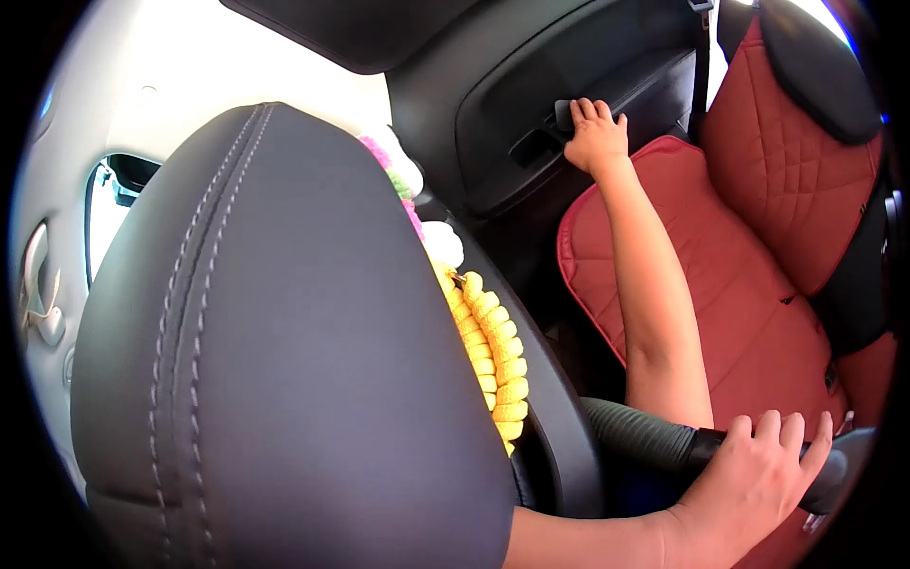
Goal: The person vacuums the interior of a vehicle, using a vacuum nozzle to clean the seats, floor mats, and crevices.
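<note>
My left hand (755,479) comes in from the bottom and is wrapped over the black end piece (703,451) of a ribbed grey-green vacuum hose (637,434). Its fingers curl over the top, and the thumb is hidden. Farther up, my right hand (599,139) reaches across to the black car door (531,104). Its fingertips are at the small dark door handle (563,115), bent over its edge. The right forearm passes over the red rear seat cushion (758,313) and behind the hose.
A black seat headrest (294,332) with pale stitching fills the left. Past its edge show a thick yellow coiled cord (498,351) and a white plush item (443,245). A red and black seat back (796,142) stands at right, beside a dark seat belt (701,57).
</note>
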A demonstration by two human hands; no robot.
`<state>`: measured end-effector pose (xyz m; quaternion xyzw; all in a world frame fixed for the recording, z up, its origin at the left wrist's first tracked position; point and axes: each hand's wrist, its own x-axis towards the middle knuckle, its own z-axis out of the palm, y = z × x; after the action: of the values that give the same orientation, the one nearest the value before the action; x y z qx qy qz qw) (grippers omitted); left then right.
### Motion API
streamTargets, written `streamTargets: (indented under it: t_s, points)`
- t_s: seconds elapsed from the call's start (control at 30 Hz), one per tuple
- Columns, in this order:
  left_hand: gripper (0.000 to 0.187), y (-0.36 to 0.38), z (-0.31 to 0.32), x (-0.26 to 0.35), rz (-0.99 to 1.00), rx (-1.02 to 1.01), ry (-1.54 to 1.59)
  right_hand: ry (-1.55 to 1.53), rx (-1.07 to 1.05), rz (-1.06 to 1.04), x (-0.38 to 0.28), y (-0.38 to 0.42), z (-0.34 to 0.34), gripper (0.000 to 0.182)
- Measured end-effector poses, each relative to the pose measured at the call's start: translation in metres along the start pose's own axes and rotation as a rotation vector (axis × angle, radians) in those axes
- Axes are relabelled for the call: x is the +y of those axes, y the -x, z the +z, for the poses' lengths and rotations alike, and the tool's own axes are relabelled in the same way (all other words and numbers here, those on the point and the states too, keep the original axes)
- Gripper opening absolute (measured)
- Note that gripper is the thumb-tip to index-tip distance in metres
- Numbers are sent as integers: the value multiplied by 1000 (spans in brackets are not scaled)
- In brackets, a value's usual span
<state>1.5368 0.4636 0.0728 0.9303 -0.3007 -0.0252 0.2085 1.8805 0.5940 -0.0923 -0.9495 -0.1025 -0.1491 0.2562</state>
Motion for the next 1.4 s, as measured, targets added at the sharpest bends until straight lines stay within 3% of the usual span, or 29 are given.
streamTargets:
  t_s: [0.13, 0.27, 0.3, 0.37, 0.4, 0.47, 0.53, 0.6, 0.7, 0.77, 0.87, 0.9, 0.93, 1.0, 1.03, 1.13, 1.2, 1.27, 1.33, 1.37, 1.4]
  points:
    - [35, 1, -1, -1, -1, 9, -6, -36, -22, 74, -4, -5, -4, 62]
    - [36, 4, 1, -2, -2, -22, -36, -6, 182, 65, 6, -13, 22, 47]
    - [36, 4, 1, -2, -4, -18, -46, -180, 235, 108, 26, -27, 51, 44]
    - [37, 5, -1, 0, 3, -25, -15, -500, 311, 258, 30, -29, 39, 33]
    - [37, 5, -1, 0, 1, -25, -12, -640, 615, 357, 26, -27, 40, 28]
    - [38, 6, -1, 3, 11, -38, 63, -1072, 460, 395, 33, -24, 35, 29]
    - [38, 6, -2, 3, 5, -53, 80, -691, 402, 347, 24, -12, 23, 32]
    - [39, 6, -3, 3, -5, -75, 81, -521, 415, 284, 14, -8, 27, 34]
    - [39, 7, -4, 1, 3, -62, 31, -438, 398, 239, 9, -12, 41, 36]
    - [39, 8, -5, 3, 8, -89, 49, -209, 288, 103, 4, -9, 30, 40]
    - [39, 8, -3, 1, 8, -80, 71, -46, 294, 94, 2, -5, 37, 44]
    - [39, 8, -3, 1, 13, -79, 68, -120, 195, 165, 2, -4, 36, 47]
    - [39, 8, -3, 1, 16, -81, 75, -122, 200, 165, 5, 1, 37, 47]
    - [39, 9, -3, 0, 20, -86, 77, 112, 537, -112, 6, 12, 30, 47]
    - [41, 9, -3, 1, 28, -83, 100, 56, 218, -136, 4, 15, 28, 48]
    - [47, 9, -1, 0, 27, -85, 129, -88, 130, -115, 10, 14, 46, 49]
    - [52, 9, -4, 1, 26, -105, 133, -601, 397, -172, 16, 25, 31, 50]
    - [61, 5, -8, -1, -5, -41, 183, -806, 517, -72, 39, 76, 7, 47]
    - [66, 0, -7, 0, -44, -120, 341, -1709, 280, 157, 55, 159, -42, 49]
    - [70, -2, 6, -2, -14, 91, 139, -2048, 195, 1, 71, 198, -57, 49]
    - [77, -5, 9, -5, 15, 301, -65, -2046, 196, 11, 56, 238, -88, 49]
